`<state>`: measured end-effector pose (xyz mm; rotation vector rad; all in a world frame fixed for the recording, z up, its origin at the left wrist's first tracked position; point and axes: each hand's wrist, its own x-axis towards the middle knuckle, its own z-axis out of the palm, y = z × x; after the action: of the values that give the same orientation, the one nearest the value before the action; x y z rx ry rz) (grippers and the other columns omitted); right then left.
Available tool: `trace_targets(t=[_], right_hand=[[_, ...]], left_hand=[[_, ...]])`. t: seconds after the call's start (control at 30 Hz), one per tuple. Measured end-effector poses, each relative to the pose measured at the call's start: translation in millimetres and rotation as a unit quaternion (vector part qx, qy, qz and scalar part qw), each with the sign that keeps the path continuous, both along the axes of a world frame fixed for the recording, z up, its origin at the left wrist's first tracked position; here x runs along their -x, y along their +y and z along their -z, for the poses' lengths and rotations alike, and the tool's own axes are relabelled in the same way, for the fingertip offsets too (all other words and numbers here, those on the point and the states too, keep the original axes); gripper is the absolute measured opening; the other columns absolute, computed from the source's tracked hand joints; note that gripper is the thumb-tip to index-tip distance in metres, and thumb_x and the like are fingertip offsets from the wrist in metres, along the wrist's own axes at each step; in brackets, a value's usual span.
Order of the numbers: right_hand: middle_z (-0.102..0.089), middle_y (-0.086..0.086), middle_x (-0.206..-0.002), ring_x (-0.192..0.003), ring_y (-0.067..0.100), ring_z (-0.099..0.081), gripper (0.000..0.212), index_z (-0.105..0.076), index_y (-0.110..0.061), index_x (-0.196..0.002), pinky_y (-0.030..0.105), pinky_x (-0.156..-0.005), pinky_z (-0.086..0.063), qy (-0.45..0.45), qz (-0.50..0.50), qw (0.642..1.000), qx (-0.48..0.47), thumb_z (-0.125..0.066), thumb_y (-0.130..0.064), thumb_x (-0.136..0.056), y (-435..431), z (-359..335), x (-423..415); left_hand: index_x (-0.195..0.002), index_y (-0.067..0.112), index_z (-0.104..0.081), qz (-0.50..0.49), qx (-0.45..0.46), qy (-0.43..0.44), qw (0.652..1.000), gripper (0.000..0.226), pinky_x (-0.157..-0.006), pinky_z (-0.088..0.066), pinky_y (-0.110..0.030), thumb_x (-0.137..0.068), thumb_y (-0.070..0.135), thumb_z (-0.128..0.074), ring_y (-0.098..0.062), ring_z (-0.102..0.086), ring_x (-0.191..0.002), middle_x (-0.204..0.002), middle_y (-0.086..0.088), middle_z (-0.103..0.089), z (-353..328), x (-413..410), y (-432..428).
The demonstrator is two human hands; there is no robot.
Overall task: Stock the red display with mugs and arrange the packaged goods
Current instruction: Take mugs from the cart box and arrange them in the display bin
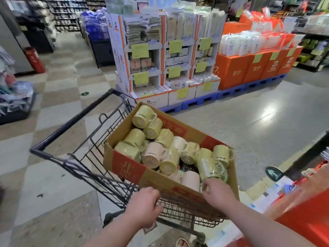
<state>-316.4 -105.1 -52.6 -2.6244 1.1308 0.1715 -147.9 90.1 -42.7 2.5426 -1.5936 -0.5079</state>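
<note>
The fingers of the right hand curl down over the near wall of the cardboard box, right where a film-wrapped mug lies. Motion blur makes it impossible to tell whether they grasp that mug or only the cardboard. The left hand is clenched round the near wire rim of the cart, probably to keep it from rolling while the other hand works.

The box sits slantwise across the cart's basket, raised to a height that spares bending. The mugs lie tumbled on their sides, loosely heaped rather than packed. About ten yellow-green ones show, along with three pale ones, pinkish or cream, and more are likely buried beneath.

The red display stands just beside the right forearm, so each mug has only a short way to travel. A few packaged goods lie on its near edge, blurred beyond counting. No mug can be seen on it yet, so the stocking seems barely begun.
</note>
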Motion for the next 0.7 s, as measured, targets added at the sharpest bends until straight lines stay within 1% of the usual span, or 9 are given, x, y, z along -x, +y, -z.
trace_targets(t=[0.07, 0.2, 0.27, 0.33, 0.4, 0.5, 0.6, 0.7], right_hand=[[-0.061, -0.002, -0.117, -0.107, 0.021, -0.057, 0.025, -0.061, -0.024, -0.110, 0.029, -0.078, -0.045, 0.006, 0.011, 1.000, -0.009, -0.049, -0.028, -0.089, -21.8, 4.3, -5.3], [-0.060, 0.000, -0.115, -0.104, 0.022, -0.058, 0.025, -0.059, -0.023, -0.110, 0.029, -0.074, -0.043, 0.035, 0.055, 0.997, -0.035, -0.050, -0.024, -0.087, -65.8, 11.7, -9.2], [-0.060, 0.001, -0.116, -0.106, 0.023, -0.058, 0.028, -0.057, -0.023, -0.113, 0.028, -0.074, -0.043, 0.043, 0.078, 0.995, -0.048, -0.051, -0.023, -0.086, -88.4, 16.2, -9.3], [-0.060, 0.000, -0.117, -0.108, 0.023, -0.057, 0.028, -0.056, -0.024, -0.112, 0.028, -0.075, -0.042, 0.043, 0.098, 0.992, -0.063, -0.052, -0.023, -0.085, -109.6, 22.6, -9.1], [-0.056, 0.001, -0.121, -0.113, 0.023, -0.054, 0.031, -0.055, -0.026, -0.116, 0.029, -0.083, -0.044, 0.047, 0.117, 0.989, -0.081, -0.052, -0.025, -0.085, -127.3, 29.6, -9.9], [-0.050, 0.002, -0.129, -0.118, 0.024, -0.050, 0.040, -0.051, -0.026, -0.124, 0.035, -0.093, -0.046, 0.062, 0.130, 0.983, -0.113, -0.053, -0.030, -0.084, -150.2, 41.4, -12.1], [-0.048, 0.005, -0.133, -0.120, 0.026, -0.050, 0.050, -0.045, -0.024, -0.132, 0.038, -0.096, -0.046, 0.061, 0.144, 0.976, -0.154, -0.052, -0.028, -0.083, -168.1, 48.7, -14.9], [-0.050, 0.007, -0.133, -0.118, 0.028, -0.052, 0.059, -0.041, -0.023, -0.138, 0.037, -0.097, -0.046, 0.057, 0.157, 0.966, -0.199, -0.053, -0.029, -0.080, -179.7, 55.0, -16.8]], left_hand=[[-0.120, 0.021, -0.055, 0.004, 0.001, 0.002, 1.000, 0.036, -0.098, -0.040, -0.033, -0.092, 0.043, -0.047, -0.017, -0.048, -0.115, -0.122, 0.003, -0.054, -3.1, -5.7, -20.2], [-0.113, 0.022, -0.056, 0.021, 0.009, 0.006, 1.000, 0.028, -0.096, -0.041, -0.029, -0.093, 0.039, -0.047, -0.014, -0.050, -0.109, -0.118, 0.005, -0.056, -11.1, -14.8, -68.3], [-0.111, 0.020, -0.057, 0.026, 0.005, -0.005, 1.000, 0.029, -0.092, -0.042, -0.029, -0.094, 0.040, -0.044, -0.016, -0.052, -0.107, -0.117, 0.003, -0.057, -12.9, -20.8, -92.1], [-0.115, 0.018, -0.057, 0.027, -0.003, -0.011, 1.000, 0.033, -0.092, -0.042, -0.029, -0.095, 0.040, -0.042, -0.017, -0.052, -0.109, -0.119, 0.001, -0.057, -12.5, -27.4, -113.3], [-0.119, 0.018, -0.055, 0.023, -0.013, -0.004, 1.000, 0.034, -0.093, -0.041, -0.027, -0.094, 0.039, -0.044, -0.016, -0.051, -0.111, -0.122, 0.002, -0.055, -9.6, -33.7, -132.6], [-0.119, 0.019, -0.055, 0.013, -0.033, 0.008, 0.999, 0.034, -0.091, -0.044, -0.028, -0.092, 0.039, -0.047, -0.015, -0.052, -0.108, -0.122, 0.003, -0.054, -1.9, -43.2, -159.1], [-0.126, 0.020, -0.051, -0.002, -0.042, 0.011, 0.999, 0.040, -0.095, -0.043, -0.028, -0.090, 0.038, -0.050, -0.014, -0.049, -0.113, -0.128, 0.003, -0.050, 7.0, -51.9, -181.0], [-0.132, 0.018, -0.045, -0.021, -0.052, 0.003, 0.998, 0.046, -0.096, -0.042, -0.029, -0.090, 0.036, -0.050, -0.017, -0.047, -0.118, -0.133, 0.001, -0.047, 12.8, -59.7, -197.2]])
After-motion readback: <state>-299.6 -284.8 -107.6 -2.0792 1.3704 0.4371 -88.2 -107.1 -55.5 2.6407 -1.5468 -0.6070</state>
